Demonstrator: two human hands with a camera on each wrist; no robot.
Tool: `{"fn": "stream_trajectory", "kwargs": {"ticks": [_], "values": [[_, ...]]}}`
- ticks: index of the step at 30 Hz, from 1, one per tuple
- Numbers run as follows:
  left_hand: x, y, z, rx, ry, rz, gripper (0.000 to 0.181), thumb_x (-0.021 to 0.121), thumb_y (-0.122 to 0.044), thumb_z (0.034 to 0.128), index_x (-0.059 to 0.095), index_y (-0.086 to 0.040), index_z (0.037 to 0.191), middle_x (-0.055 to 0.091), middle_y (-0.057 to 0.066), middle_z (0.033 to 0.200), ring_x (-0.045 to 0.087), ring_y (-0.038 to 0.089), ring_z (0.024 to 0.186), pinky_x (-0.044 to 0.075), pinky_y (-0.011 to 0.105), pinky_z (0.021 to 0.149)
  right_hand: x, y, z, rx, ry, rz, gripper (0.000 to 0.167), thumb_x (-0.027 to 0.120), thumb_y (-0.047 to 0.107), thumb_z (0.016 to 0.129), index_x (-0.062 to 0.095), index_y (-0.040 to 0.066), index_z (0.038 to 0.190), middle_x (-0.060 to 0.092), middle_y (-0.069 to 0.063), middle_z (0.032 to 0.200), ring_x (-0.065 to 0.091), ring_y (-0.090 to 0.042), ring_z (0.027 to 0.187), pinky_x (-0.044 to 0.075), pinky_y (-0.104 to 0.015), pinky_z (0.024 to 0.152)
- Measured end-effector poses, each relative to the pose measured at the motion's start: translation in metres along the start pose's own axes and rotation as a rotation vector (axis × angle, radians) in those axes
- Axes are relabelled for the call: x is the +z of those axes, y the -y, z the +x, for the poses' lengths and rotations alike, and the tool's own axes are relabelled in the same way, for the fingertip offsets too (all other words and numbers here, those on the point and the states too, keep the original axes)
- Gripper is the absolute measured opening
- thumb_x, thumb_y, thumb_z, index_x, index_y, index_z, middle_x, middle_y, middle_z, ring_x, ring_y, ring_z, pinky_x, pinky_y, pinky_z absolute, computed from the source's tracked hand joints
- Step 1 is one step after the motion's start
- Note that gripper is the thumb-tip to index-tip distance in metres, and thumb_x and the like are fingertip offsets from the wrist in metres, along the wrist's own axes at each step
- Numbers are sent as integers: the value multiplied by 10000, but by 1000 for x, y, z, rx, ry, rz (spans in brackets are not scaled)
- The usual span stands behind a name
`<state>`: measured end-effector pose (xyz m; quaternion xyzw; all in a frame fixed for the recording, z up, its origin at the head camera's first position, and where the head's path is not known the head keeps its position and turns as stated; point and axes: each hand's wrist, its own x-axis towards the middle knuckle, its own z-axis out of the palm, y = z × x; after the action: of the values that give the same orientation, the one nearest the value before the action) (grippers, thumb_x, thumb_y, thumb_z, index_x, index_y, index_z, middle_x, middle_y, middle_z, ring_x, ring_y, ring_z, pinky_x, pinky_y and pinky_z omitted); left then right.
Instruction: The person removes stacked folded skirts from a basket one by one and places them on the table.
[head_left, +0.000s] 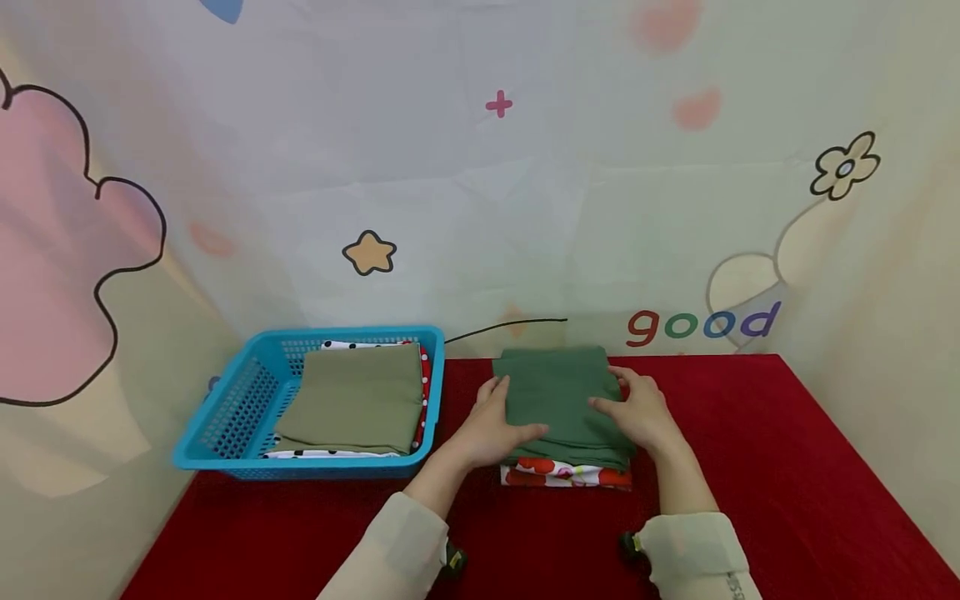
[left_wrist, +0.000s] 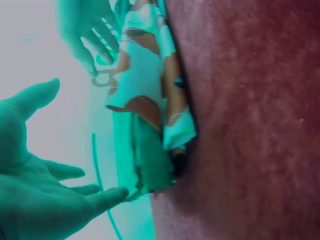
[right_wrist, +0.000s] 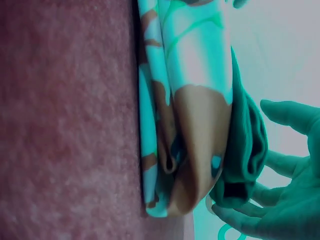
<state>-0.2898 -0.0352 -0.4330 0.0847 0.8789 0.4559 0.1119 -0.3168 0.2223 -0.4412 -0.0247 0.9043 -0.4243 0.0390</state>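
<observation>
A folded dark green cloth point(head_left: 562, 392) lies on a folded white cloth with red and orange patterns point(head_left: 566, 475), near the back of the red table. At the stack's left side is my left hand point(head_left: 491, 427), thumb spread over the green cloth. My right hand point(head_left: 637, 410) is at the opposite side, its thumb also above the green cloth. In the left wrist view, the left fingers point(left_wrist: 107, 200) are extended and one fingertip meets the stack's edge. The right wrist view has the right fingers point(right_wrist: 240, 220) stretched out beside the green folds, apparently touching them.
Left of the stack stands a blue plastic basket point(head_left: 187, 454). It holds a folded olive cloth point(head_left: 363, 400) over white dotted and red dotted cloths. A printed backdrop point(head_left: 480, 208) rises behind the red table point(head_left: 750, 467).
</observation>
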Motion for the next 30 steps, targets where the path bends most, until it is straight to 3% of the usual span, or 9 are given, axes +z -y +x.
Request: {"fn": "stream_trajectory", "kwargs": {"ticks": [8, 14, 23, 30], "values": [[-14, -14, -16, 57, 58, -2, 900, 669, -482, 986, 183, -155, 1669, 121, 95, 1734, 216, 360, 1585, 316, 625, 1221, 5, 4, -7, -1, 18, 0, 712, 645, 334, 1010, 352, 47, 1592, 361, -312, 1530, 385, -485, 1406, 440, -656, 1085], [-29, -18, -28, 92, 38, -28, 854, 661, -476, 992, 223, -175, 1660, 172, 84, 1720, 252, 338, 1570, 333, 611, 1217, 7, 14, -15, -11, -33, -51, 698, 645, 320, 997, 380, 33, 1574, 366, -320, 1529, 322, -504, 1391, 431, -654, 1055], [-51, -5, -33, 118, -43, -37, 799, 662, -420, 1002, 272, -143, 1642, 248, 111, 1687, 285, 356, 1553, 344, 620, 1205, 7, 33, -22, -53, 40, 8, 682, 618, 335, 1027, 351, 73, 1598, 340, -277, 1575, 349, -469, 1454, 407, -655, 1115], [-74, 10, -37, 67, -74, -29, 777, 649, -410, 1008, 272, -166, 1641, 211, 103, 1703, 216, 373, 1581, 312, 652, 1210, 15, 53, -25, -73, 92, 45, 683, 630, 334, 1021, 351, 96, 1598, 358, -257, 1574, 331, -464, 1477, 405, -650, 1120]]}}
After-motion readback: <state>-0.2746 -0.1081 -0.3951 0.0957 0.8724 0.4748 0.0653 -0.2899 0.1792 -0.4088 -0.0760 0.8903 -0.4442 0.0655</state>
